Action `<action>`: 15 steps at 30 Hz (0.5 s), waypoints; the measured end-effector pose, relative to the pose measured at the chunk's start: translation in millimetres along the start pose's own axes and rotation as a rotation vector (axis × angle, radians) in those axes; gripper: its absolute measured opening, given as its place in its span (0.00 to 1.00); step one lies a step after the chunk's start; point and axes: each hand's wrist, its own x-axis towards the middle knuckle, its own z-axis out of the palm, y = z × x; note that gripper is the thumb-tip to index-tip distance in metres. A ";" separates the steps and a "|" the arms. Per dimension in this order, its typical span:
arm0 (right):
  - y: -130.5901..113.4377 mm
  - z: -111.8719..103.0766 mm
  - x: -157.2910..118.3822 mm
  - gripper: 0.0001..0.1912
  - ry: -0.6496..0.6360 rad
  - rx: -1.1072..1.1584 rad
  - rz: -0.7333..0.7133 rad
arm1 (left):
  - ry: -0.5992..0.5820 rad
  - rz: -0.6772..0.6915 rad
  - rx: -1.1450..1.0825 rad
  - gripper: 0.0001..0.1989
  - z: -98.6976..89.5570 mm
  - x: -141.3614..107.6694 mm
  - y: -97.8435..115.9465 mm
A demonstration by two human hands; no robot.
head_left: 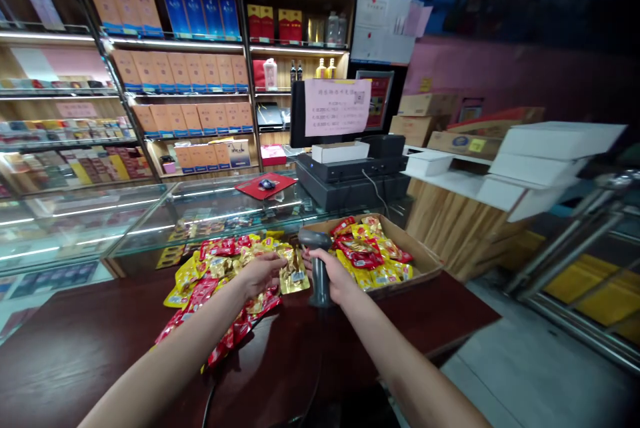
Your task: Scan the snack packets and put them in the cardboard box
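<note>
On your left, a heap of shiny red, yellow and gold foil packets (200, 295) lies on the dark, glossy reddish-brown worktop (75, 328). Your left hand (260, 275), the nearer one, has its fingers pinched on a flat gold foil packet (295, 275) just to their right, long axis pointing away from you. Beside that, your right hand (340, 278) wraps its fingers around the upright handle of a dark grey plastic barcode scanner (321, 283). Behind, a pink paper sign (334, 108) bears Chinese print, too blurred to read; packet labels are too small. Rightmost, an open brown cardboard box (425, 260) holds more packets.
</note>
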 end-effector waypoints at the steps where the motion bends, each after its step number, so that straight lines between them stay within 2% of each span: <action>1: -6.8 -4.9 -1.6 0.05 0.014 0.005 -0.005 | -0.015 -0.003 0.008 0.11 8.9 4.5 1.7; 8: -55.2 -48.8 -11.4 0.04 0.130 -0.053 -0.122 | -0.142 -0.015 0.062 0.06 75.6 43.6 9.0; 12: -78.5 -76.3 -14.2 0.04 0.184 -0.075 -0.197 | -0.173 0.018 0.125 0.06 115.9 67.0 8.4; 15: -91.4 -95.9 -11.0 0.05 0.224 -0.089 -0.239 | -0.148 0.058 0.195 0.08 140.5 85.1 6.9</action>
